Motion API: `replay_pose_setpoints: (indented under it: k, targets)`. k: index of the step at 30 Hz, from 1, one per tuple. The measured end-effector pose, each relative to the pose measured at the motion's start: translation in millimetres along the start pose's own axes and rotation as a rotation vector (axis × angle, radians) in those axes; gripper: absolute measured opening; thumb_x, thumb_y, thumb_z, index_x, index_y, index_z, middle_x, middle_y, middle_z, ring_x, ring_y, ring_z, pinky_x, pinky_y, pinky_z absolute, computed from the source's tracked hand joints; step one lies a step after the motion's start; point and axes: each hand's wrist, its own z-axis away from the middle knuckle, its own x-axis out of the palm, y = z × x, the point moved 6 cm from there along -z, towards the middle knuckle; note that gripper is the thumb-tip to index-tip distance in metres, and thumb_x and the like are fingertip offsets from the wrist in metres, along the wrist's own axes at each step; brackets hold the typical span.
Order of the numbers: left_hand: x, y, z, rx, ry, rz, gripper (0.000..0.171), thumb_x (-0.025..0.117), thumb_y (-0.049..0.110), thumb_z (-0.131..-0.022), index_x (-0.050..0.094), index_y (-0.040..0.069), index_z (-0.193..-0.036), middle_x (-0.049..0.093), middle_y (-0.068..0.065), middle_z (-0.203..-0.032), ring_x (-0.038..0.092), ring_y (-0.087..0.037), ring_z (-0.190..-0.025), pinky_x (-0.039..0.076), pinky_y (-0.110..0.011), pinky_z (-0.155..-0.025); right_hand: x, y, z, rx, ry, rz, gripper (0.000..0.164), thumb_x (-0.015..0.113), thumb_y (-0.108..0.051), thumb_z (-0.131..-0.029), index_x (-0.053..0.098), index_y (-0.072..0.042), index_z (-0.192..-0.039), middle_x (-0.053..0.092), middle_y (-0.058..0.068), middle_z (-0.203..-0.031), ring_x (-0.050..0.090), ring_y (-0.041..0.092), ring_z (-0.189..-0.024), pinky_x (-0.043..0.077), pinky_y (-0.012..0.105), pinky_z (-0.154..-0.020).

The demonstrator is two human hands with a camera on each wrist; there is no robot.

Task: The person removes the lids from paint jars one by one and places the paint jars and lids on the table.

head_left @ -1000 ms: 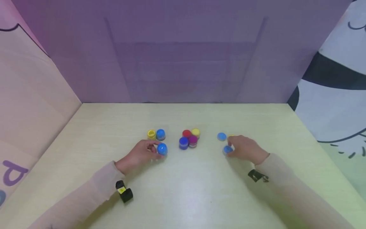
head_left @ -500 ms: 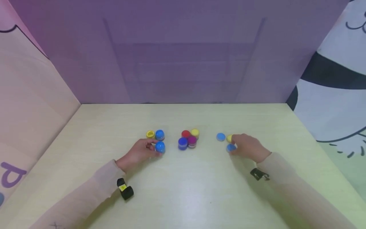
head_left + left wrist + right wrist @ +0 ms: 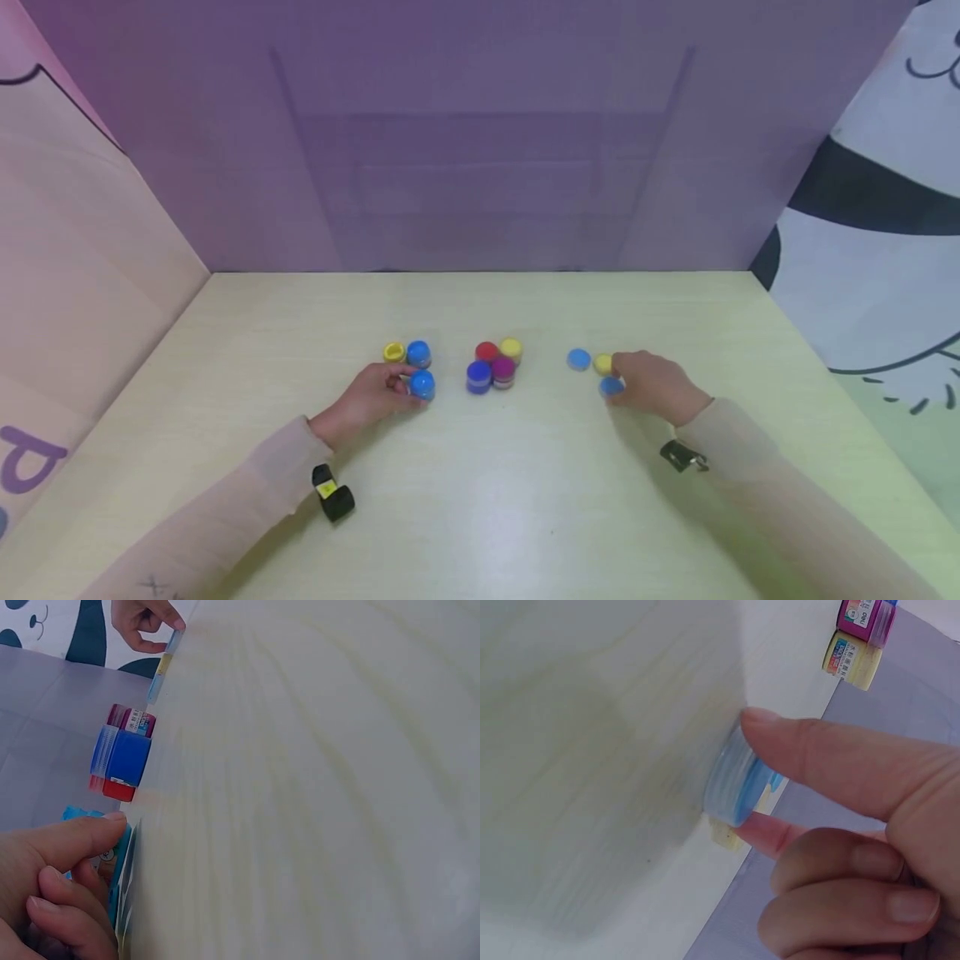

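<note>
My left hand (image 3: 369, 393) pinches a small blue paint jar (image 3: 422, 386) between thumb and index finger, near the table's left-middle. Just behind that jar stand another blue paint jar (image 3: 418, 353) and a yellow one (image 3: 394, 352) with a hollow-looking top. Over on the right, my right hand (image 3: 658, 388) holds a light blue jar lid (image 3: 739, 778) by its edges, thumb on one side and index finger on the other. The lid is at the tabletop, beside a yellow lid (image 3: 603, 364) and a second light blue lid (image 3: 578, 359).
Between the hands, several capped jars stand in a cluster: red (image 3: 487, 352), pale yellow (image 3: 511, 349), dark blue (image 3: 478, 377) and purple (image 3: 503, 372). The pale wooden table (image 3: 480, 500) meets a purple panel (image 3: 480, 192) at its back edge.
The right hand has shifted slightly right with the light blue lid, and more of the yellow lid shows. The left hand has moved its jar slightly back toward the other blue one.
</note>
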Motion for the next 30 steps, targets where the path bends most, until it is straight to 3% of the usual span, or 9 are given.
replay_pose_setpoints:
  k: [13, 20, 30]
  targets:
    - [1.9, 1.1, -1.7, -0.014, -0.023, 0.015, 0.046, 0.074, 0.015, -0.081, 0.06, 0.006, -0.124, 0.052, -0.002, -0.078, 0.047, -0.016, -0.074, 0.04, -0.026, -0.065, -0.2, 0.9, -0.1, 0.003, -0.004, -0.008, 0.029, 0.07, -0.02, -0.082, 0.058, -0.001, -0.099, 0.064, 0.013, -0.09, 0.057, 0.022, -0.076, 0.048, 0.038, -0.067]
    - [1.5, 3.2, -0.5, -0.013, -0.032, 0.022, 0.044, 0.073, 0.015, -0.081, 0.06, 0.007, -0.123, 0.05, -0.001, -0.076, 0.046, -0.017, -0.073, 0.039, -0.027, -0.064, -2.6, -0.6, 1.2, 0.014, 0.0, -0.011, 0.03, 0.069, -0.023, -0.084, 0.056, -0.002, -0.1, 0.063, 0.01, -0.088, 0.053, 0.019, -0.071, 0.045, 0.032, -0.059]
    - [1.9, -0.4, -3.9, -0.031, -0.034, 0.023, 0.047, 0.074, 0.015, -0.081, 0.059, 0.008, -0.125, 0.049, -0.001, -0.076, 0.045, -0.017, -0.072, 0.038, -0.026, -0.063, -4.1, -28.5, -0.5, -0.051, 0.059, -0.044, 0.037, 0.07, -0.029, -0.083, 0.055, -0.002, -0.103, 0.06, 0.005, -0.077, 0.048, 0.016, -0.063, 0.04, 0.027, -0.053]
